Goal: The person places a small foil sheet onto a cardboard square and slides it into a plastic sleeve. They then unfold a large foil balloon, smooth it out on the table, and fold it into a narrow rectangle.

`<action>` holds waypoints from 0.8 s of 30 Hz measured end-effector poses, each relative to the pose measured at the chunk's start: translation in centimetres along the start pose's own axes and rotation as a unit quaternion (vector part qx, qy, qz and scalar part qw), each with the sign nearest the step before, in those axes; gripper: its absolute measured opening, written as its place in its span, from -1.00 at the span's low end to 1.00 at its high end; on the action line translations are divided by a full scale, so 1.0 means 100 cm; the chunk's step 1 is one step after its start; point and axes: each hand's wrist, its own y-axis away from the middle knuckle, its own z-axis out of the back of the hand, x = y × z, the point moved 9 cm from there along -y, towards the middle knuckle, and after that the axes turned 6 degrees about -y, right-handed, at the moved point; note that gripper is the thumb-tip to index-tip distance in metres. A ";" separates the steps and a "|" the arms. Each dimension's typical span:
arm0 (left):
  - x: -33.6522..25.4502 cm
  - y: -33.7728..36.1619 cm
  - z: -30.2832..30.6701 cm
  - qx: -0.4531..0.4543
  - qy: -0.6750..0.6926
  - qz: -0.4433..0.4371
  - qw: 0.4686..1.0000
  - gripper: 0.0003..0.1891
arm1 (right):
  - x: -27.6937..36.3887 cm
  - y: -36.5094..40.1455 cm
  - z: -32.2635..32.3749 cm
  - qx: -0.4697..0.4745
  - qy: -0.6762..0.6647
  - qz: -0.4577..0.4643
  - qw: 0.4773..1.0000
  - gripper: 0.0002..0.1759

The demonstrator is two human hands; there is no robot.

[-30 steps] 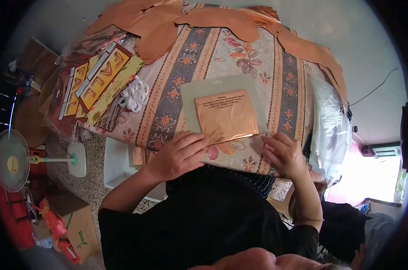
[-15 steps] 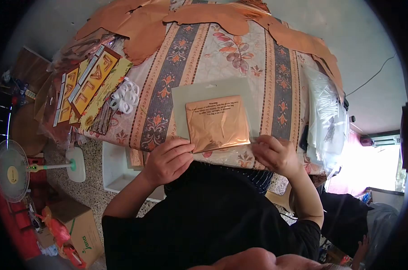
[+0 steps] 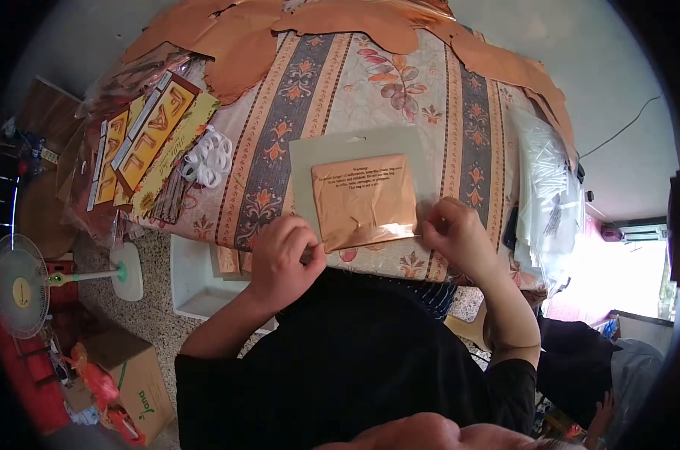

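Observation:
A flat clear plastic bag (image 3: pixel 365 206) with printed warning text lies on the tablecloth in front of me. Folded copper-coloured foil shows through it, and behind the foil is a pale grey-green card (image 3: pixel 304 161) with a hang hole at the top. My left hand (image 3: pixel 286 259) is closed at the bag's lower left corner, thumb and forefinger pinched together. At the lower right corner my right hand (image 3: pixel 460 236) is also closed in a pinch. The fingertips partly cover both corners.
Printed "FALL" packets (image 3: pixel 154 139) and white ribbon rolls (image 3: pixel 207 159) lie at the left of the patterned table (image 3: pixel 400 135). Copper foil shapes (image 3: pixel 347 21) spread along the far edge. A bag of white sticks (image 3: pixel 544 180) lies right. A fan (image 3: pixel 21 289) stands left.
My left hand has risen slightly and its fingers have curled tighter. My right hand has moved up a little. The bag has shifted slightly right, with a brighter glint along its lower edge.

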 end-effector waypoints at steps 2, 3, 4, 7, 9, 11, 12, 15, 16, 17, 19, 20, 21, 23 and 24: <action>0.004 0.001 -0.001 -0.005 -0.023 0.027 0.999 -0.75 | 0.004 -0.002 -0.002 0.001 0.028 0.011 1.000 -0.89; 0.004 0.000 -0.001 -0.005 -0.024 0.029 0.999 -0.75 | 0.004 -0.003 -0.004 0.003 0.027 0.011 1.000 -0.89; 0.006 -0.001 -0.003 0.007 -0.035 0.040 0.999 -0.75 | 0.005 -0.003 -0.004 -0.002 0.042 0.024 0.999 -0.88; 0.009 -0.001 -0.005 0.036 -0.052 0.059 0.996 -0.74 | 0.001 -0.002 -0.009 -0.012 0.087 0.046 0.995 -0.87; 0.010 -0.003 -0.007 0.051 -0.059 0.064 0.995 -0.73 | 0.003 -0.001 -0.008 -0.020 0.119 0.058 0.991 -0.86; 0.009 -0.004 -0.006 0.031 -0.047 0.062 0.996 -0.69 | 0.006 0.001 -0.008 -0.018 0.118 0.055 0.991 -0.84; 0.009 -0.005 -0.006 0.029 -0.049 0.061 0.997 -0.69 | 0.007 0.001 -0.008 -0.021 0.117 0.057 0.991 -0.84; 0.008 -0.006 -0.005 0.025 -0.041 0.052 0.997 -0.69 | 0.007 0.004 -0.009 -0.022 0.136 0.044 0.990 -0.84; 0.008 -0.006 -0.005 0.025 -0.040 0.052 0.998 -0.69 | 0.007 0.004 -0.009 -0.028 0.149 0.053 0.987 -0.85; 0.007 -0.006 -0.004 0.025 -0.038 0.052 0.998 -0.69 | 0.007 0.005 -0.010 -0.033 0.162 0.062 0.984 -0.86; 0.008 -0.006 -0.004 0.030 -0.042 0.055 0.997 -0.68 | -0.003 0.005 -0.015 -0.038 0.212 0.046 0.975 -0.86; 0.009 -0.005 -0.005 0.037 -0.045 0.058 0.997 -0.68 | -0.010 0.005 -0.017 -0.041 0.261 0.028 0.964 -0.86; 0.009 -0.005 -0.005 0.036 -0.045 0.058 0.997 -0.68 | -0.011 0.005 -0.019 -0.042 0.261 0.028 0.964 -0.86; 0.012 -0.002 -0.010 0.064 -0.068 0.072 0.993 -0.68 | -0.006 0.004 -0.023 -0.050 0.334 0.057 0.939 -0.84; 0.011 -0.002 -0.009 0.065 -0.067 0.071 0.993 -0.68 | -0.005 0.004 -0.021 -0.051 0.334 0.056 0.939 -0.84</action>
